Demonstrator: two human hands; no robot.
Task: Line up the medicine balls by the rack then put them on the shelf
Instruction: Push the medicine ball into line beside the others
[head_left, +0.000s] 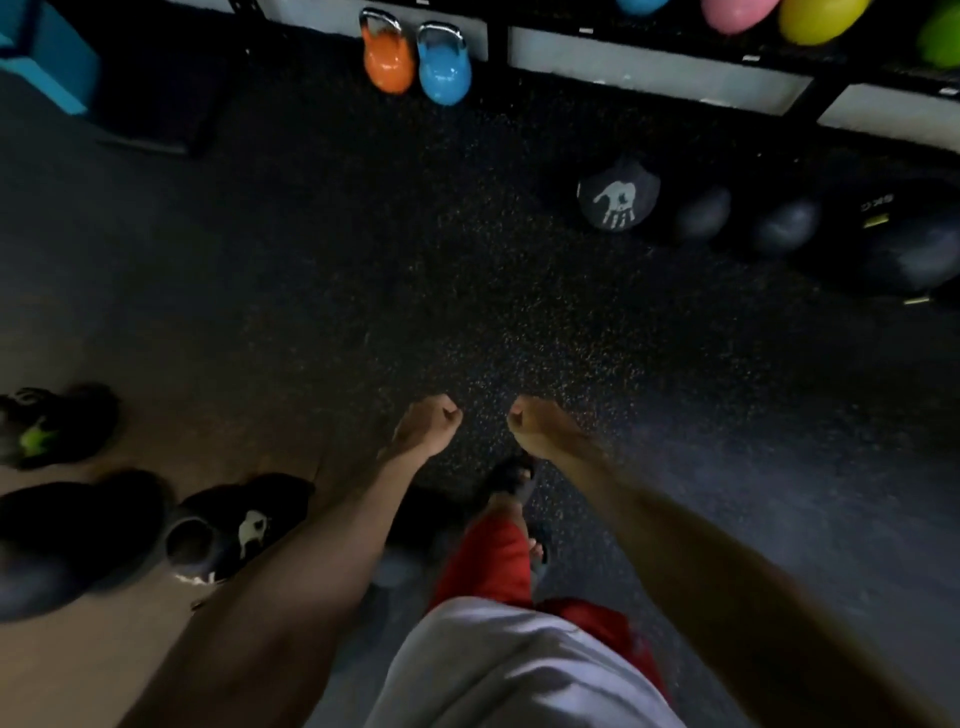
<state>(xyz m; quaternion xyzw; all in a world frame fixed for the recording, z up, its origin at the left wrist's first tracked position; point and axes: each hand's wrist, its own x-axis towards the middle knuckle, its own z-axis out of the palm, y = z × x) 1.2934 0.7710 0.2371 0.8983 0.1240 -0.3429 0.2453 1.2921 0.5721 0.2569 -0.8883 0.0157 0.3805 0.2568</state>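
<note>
Medicine balls, floor and rack, seen from the head camera. A row of four dark balls lies on the speckled floor (415, 260) just before the rack (497, 47): the hand-print ball (618, 200), two smaller balls (701, 213) (784, 226), and a large ball (909, 249) at the right end. The members look close-set, though dim light hides whether they touch. A loose group (78, 514) is well apart at the lower left, including a white-marked ball (244, 519) and a green-marked ball (52, 421).

The left hand (428, 423) and right hand (540, 426) hang ahead of the body, near each other, between the two groups. The fingers of both are curled into fists and hold nothing.

The step in hand is judged to be lining up, with the left group not yet brought over. To do it well, take each ball with both palms under its lower half and set it down beside the hand-print ball — the row's free end — so it neither rolls nor knocks its neighbour.

The shelf (883, 62) carries a blue ball (641, 5), a pink ball (737, 13), a yellow ball (821, 18) and a green ball (943, 39) — all cut off by the frame edge. How much room it has left cannot be told. An orange kettlebell (388, 65) and a blue kettlebell (444, 73) stand side by side on the floor at the rack's left.
</note>
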